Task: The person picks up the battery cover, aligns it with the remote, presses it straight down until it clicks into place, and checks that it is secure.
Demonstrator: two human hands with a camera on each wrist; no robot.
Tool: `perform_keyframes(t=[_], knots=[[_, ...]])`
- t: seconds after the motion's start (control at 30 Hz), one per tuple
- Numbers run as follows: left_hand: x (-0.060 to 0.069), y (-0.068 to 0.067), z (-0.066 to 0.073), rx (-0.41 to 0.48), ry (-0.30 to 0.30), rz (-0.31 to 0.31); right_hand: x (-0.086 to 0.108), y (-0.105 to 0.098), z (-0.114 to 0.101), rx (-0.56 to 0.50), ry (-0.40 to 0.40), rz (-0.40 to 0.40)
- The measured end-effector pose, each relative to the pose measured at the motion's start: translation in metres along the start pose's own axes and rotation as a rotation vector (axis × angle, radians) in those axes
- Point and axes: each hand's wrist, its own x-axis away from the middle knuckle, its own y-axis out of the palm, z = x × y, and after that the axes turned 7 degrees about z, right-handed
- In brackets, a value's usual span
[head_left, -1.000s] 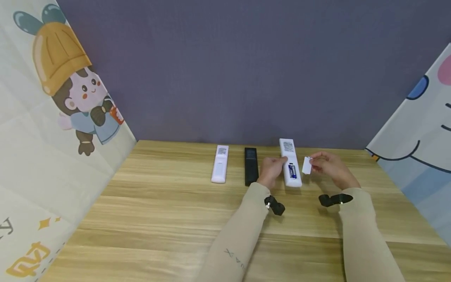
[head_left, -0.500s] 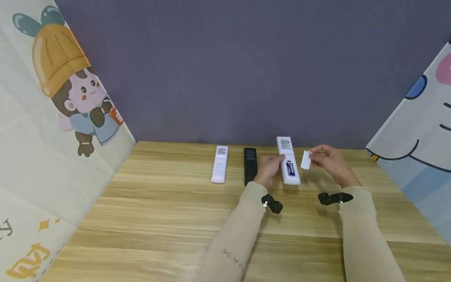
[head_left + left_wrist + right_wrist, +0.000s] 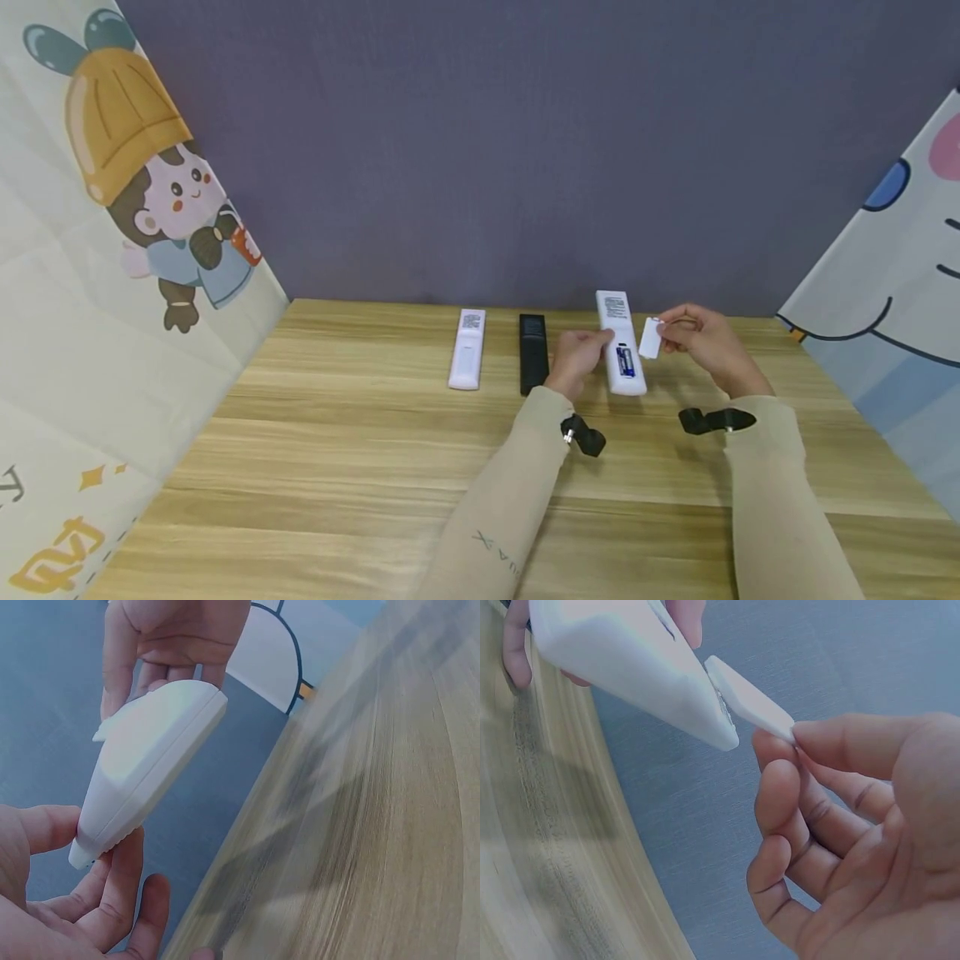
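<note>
My left hand [image 3: 577, 358] grips a white remote control [image 3: 617, 321] by its left side, thumb on its back and fingers underneath, as the left wrist view shows. The remote is held above the table, back side up, with its battery compartment uncovered. Blue batteries [image 3: 626, 362] lie inside the compartment. Between thumb and forefinger my right hand [image 3: 705, 346] pinches a small white battery cover [image 3: 650, 338], just right of the remote. In the right wrist view the cover [image 3: 750, 701] is tilted close to the remote's edge [image 3: 645, 667]; contact between them cannot be told.
On the wooden table [image 3: 337, 467], a second white remote [image 3: 467, 350] and a black remote [image 3: 533, 350] lie back side up to the left. My left hand is close beside the black one. A dark wall panel [image 3: 480, 150] rises behind the table's far edge.
The right hand has raised the battery cover and brought it nearer the remote. The left hand's remote shifted slightly left, then back right. Both grips stay the same.
</note>
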Motion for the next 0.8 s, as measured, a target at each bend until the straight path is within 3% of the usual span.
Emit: perform_keyframes(t=[0.8], knots=[[0.0008, 0.0005, -0.0003, 0.019, 0.010, -0.014, 0.0026, 0.0013, -0.0048, 0.024, -0.049, -0.053]])
